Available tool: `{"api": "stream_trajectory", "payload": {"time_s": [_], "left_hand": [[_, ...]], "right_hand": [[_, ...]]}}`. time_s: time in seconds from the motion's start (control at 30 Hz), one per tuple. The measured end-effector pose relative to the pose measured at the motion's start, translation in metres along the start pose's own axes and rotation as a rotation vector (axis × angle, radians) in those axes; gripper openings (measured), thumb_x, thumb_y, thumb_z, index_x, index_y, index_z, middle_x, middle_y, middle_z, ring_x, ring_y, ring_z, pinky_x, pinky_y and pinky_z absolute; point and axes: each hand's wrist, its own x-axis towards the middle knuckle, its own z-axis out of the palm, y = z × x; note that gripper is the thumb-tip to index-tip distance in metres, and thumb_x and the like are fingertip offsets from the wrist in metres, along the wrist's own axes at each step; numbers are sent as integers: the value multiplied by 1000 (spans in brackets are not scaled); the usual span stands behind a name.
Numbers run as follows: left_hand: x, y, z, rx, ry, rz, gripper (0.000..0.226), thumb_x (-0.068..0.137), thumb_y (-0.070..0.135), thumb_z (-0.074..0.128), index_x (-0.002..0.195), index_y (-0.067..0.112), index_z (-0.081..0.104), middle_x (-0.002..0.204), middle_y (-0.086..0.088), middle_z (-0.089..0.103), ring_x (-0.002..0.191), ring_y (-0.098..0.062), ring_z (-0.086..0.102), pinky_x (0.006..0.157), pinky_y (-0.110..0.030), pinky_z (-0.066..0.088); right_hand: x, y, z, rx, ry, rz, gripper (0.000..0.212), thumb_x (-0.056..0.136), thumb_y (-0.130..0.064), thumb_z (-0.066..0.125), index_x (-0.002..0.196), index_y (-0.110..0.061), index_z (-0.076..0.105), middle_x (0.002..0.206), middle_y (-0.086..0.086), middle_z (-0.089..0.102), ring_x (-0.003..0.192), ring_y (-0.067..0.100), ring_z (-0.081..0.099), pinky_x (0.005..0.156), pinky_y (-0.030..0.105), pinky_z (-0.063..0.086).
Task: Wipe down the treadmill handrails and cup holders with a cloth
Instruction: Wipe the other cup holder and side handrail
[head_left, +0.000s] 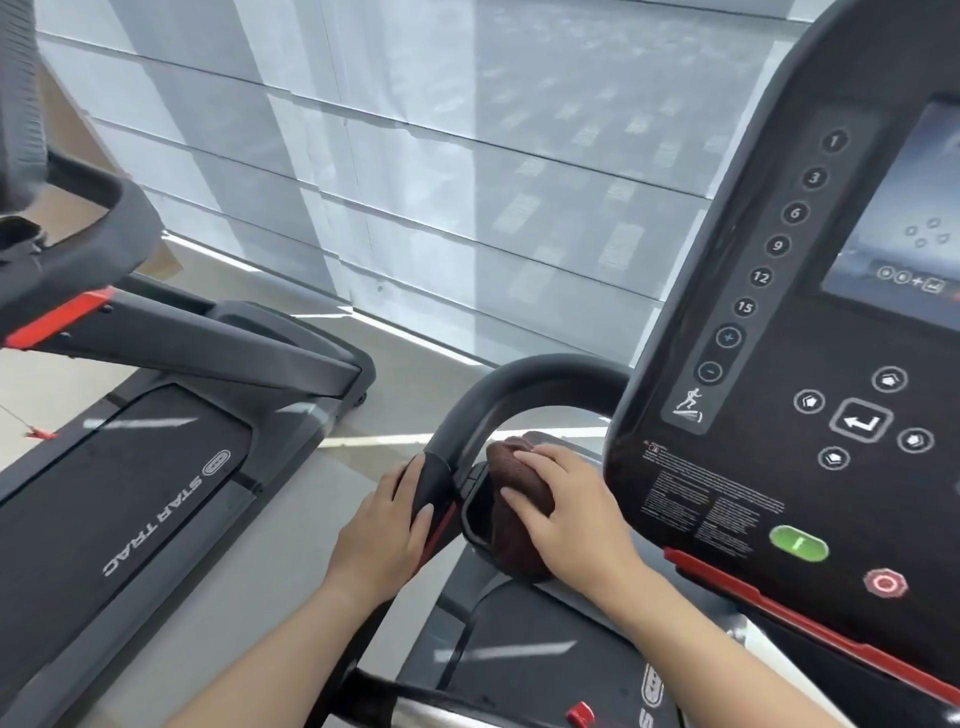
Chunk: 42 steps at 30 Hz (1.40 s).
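Observation:
The treadmill's black curved handrail (498, 387) arcs from the console down to the lower left. My left hand (384, 530) grips the handrail's lower stretch, fingers curled round it. A dark brown cloth (511, 512) is bunched inside the black cup holder (475, 512) just right of the rail. My right hand (563, 512) holds the cloth from above, fingers curved over it, pressing it into the holder. Most of the holder's inside is hidden by the cloth.
The black console (810, 364) with numbered buttons, a green start key and a red stop key stands at right, close to my right hand. A second treadmill (145, 467) lies at left across a strip of grey floor. A window with grey blinds (415, 156) is behind.

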Motion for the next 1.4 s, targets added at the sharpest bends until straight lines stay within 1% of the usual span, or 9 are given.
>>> {"api": "stream_trajectory", "payload": {"time_s": [0.2,0.33,0.5,0.67,0.8,0.97,1.17,1.3,1.4], "left_hand": [[1,-1,-3,-169,38,8,42,96,27,34,137,27,33,138,2,43,117,-17,48,93,-38,44],[0,-1,-2,-159,27,-5,42,96,28,33,138,28,32,140,2,42,118,-18,47,93,-40,44],[-1,-2,-2,-151,22,-9,42,96,29,31,138,29,30,140,3,41,117,-18,48,92,-38,44],[0,-2,-1,-138,21,-23,43,96,29,31,139,29,30,139,0,42,114,-22,51,89,-42,46],[0,-3,-1,-146,15,-6,44,96,28,32,140,28,29,141,1,41,118,-22,48,94,-41,44],[1,-4,0,-149,18,-6,44,96,29,31,140,29,29,141,2,40,118,-22,48,94,-41,44],[-1,-4,-1,-149,25,-6,43,96,30,31,139,32,28,141,4,40,116,-21,50,90,-39,45],[-1,-4,0,-143,32,-3,42,95,32,29,138,34,27,140,5,41,113,-20,51,88,-41,46],[1,-4,1,-131,42,-8,42,95,31,30,138,34,27,140,6,41,112,-20,52,84,-39,47]], "right_hand": [[-10,-21,46,-79,-120,-41,52,84,-47,57,132,-26,50,138,-1,47,118,25,44,102,35,37],[-25,-16,41,-199,-205,-165,49,82,-42,59,128,-27,51,132,2,51,105,30,48,86,44,48],[-36,2,28,-304,-230,-213,48,81,-43,60,125,-27,52,126,0,55,104,30,49,85,44,49],[-26,-20,39,-258,-205,-128,49,84,-42,56,130,-28,48,130,-1,51,108,27,45,91,40,44],[-40,-8,15,-222,-242,-179,45,81,-37,61,126,-30,54,125,-5,56,104,25,49,90,39,44],[-49,2,-9,-193,116,-228,47,75,-30,72,120,-23,59,117,1,62,104,26,56,90,38,48],[-38,14,5,-243,34,64,48,87,-39,60,130,-20,54,129,1,55,118,24,45,104,38,37],[-54,23,14,-151,64,120,48,86,-43,58,129,-23,52,129,-4,53,117,20,44,104,32,36],[-42,21,18,-182,73,126,47,88,-43,56,130,-21,52,131,-2,53,119,23,43,105,37,37]]}}
